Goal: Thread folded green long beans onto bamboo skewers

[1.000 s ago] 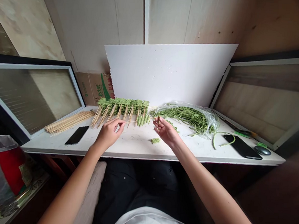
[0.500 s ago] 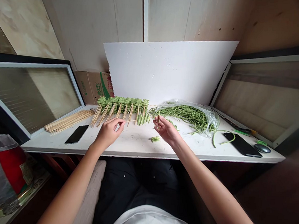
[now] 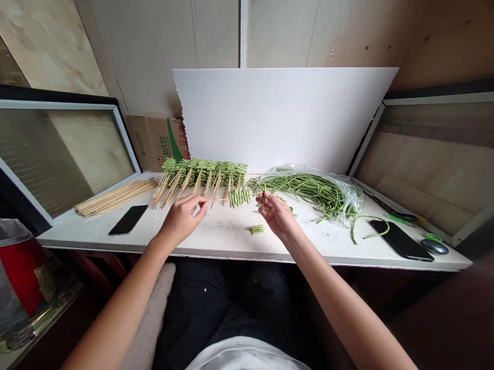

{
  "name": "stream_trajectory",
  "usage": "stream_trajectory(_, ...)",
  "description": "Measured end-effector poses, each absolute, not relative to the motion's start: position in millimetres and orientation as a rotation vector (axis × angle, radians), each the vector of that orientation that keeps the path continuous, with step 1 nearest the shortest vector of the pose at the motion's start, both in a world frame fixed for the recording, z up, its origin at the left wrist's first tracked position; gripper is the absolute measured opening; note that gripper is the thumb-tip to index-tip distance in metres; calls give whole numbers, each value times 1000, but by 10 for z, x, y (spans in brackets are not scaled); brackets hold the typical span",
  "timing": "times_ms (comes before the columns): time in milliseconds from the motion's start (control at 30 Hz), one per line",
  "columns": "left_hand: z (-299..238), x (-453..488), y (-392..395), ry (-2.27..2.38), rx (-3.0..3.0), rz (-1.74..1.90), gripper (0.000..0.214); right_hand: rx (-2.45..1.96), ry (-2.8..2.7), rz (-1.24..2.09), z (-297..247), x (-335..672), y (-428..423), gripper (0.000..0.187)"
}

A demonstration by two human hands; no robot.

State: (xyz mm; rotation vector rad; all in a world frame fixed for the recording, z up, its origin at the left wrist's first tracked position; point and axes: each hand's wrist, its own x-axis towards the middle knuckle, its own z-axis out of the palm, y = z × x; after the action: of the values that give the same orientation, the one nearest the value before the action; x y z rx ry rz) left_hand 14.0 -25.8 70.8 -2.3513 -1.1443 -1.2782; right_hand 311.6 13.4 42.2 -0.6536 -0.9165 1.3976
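A person's left hand [image 3: 181, 221] is pinching a bamboo skewer [image 3: 229, 198] between its fingers [image 3: 205, 202], the skewer's long axis lying nearly level above the bench [image 3: 225, 243] and its far tip pointing toward 3 o'clock. The right hand [image 3: 276, 214] is hovering at that tip with its fingers half open and curled; whether they are gripping anything is impossible to tell. Skewers of cut green beans [image 3: 203, 173] are lying side by side at 11 o'clock, their bare ends pointing toward 7 o'clock, while a plastic bag of long beans [image 3: 310, 193] is sitting at 1 o'clock.
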Motion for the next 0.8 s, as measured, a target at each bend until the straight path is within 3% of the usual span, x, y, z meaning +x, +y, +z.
stream_trajectory(800, 612, 346, -293, -1066, -2380, -1258, 16, -835, -907, 1147, 323, 2863, 6, 34)
